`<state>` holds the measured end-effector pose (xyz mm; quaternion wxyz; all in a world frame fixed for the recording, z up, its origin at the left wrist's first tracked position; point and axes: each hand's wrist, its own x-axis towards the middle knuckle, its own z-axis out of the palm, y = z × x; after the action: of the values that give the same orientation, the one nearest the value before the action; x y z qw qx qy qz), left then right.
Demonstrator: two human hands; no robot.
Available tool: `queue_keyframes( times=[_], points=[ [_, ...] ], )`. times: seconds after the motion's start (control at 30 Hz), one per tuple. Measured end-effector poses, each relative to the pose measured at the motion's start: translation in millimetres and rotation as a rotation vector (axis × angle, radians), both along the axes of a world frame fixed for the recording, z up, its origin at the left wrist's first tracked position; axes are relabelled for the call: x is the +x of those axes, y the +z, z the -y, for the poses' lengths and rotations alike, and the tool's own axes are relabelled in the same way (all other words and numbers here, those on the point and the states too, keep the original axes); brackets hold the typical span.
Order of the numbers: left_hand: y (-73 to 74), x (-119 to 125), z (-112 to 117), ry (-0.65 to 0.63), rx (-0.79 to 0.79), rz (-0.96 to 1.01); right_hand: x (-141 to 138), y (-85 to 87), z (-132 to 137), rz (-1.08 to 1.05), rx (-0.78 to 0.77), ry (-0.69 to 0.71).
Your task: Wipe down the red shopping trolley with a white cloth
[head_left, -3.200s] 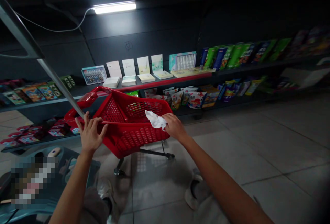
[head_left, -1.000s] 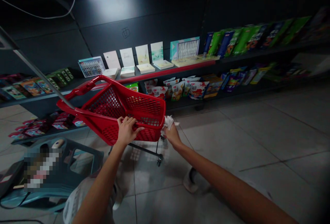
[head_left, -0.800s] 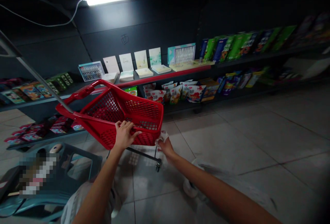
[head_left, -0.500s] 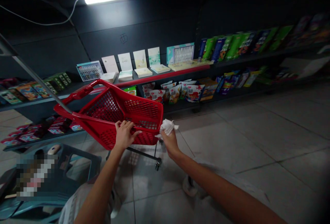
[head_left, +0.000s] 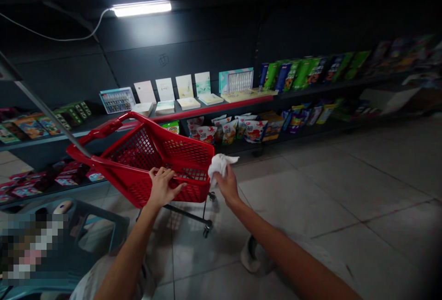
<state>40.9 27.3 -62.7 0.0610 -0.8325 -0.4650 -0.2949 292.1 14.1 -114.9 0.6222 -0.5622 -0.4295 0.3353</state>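
A red plastic shopping cart (head_left: pixel 188 192) with perforated sides stands in front of me on small casters. My left hand (head_left: pixel 163 186) grips the cart's near upper rim, its fingers hooked over the edge and its thumb along the outside. At the cart's right end, my right hand (head_left: pixel 225 182) is closed on a crumpled white cloth (head_left: pixel 218 164). The cloth lies against or right beside the end wall; I cannot tell whether it touches. A grey pole (head_left: pixel 51 106) rises from the cart's handle side toward the upper left.
Behind the cart run dark shelves with books (head_left: pixel 165 95), snack bags (head_left: pixel 229 132) and green and blue packages (head_left: pixel 305 74). A grey-blue plastic stool (head_left: pixel 120 228) bearing items, partly pixelated, is at the lower left. Pale floor tiles (head_left: pixel 311 175) extend to the right.
The right hand and cloth have shifted slightly against the cart's end, and the cloth's shape has changed. My left hand keeps its grip on the rim. The view has tilted slightly upward.
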Motion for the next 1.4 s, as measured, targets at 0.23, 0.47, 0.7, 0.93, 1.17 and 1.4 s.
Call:
queue_keyframes(
  times=[0.23, 0.47, 0.7, 0.93, 1.17, 1.4],
  points=[
    [3.1, -6, 11, -0.005, -0.043, 0.053, 22, 16.5, -23, 0.557, 0.219, 0.044],
    [4.4, -17, 20, 0.002, -0.062, 0.108, 42, 23.4, -43, 0.831, 0.271, 0.110],
    [9.4, -34, 21, -0.028, -0.155, 0.118, 43, 30.7, -45, 0.906, 0.296, 0.172],
    [16.3, -54, 13, -0.098, -0.239, 0.089, 45, 43.4, -47, 0.771, 0.317, 0.344],
    [19.8, -68, 20, -0.088, -0.228, 0.119, 21, 51.7, -52, 0.663, 0.366, 0.325],
    [2.3, -93, 11, 0.046, -0.230, 0.385, 1, 59.2, -40, 0.750, 0.326, 0.404]
  ],
)
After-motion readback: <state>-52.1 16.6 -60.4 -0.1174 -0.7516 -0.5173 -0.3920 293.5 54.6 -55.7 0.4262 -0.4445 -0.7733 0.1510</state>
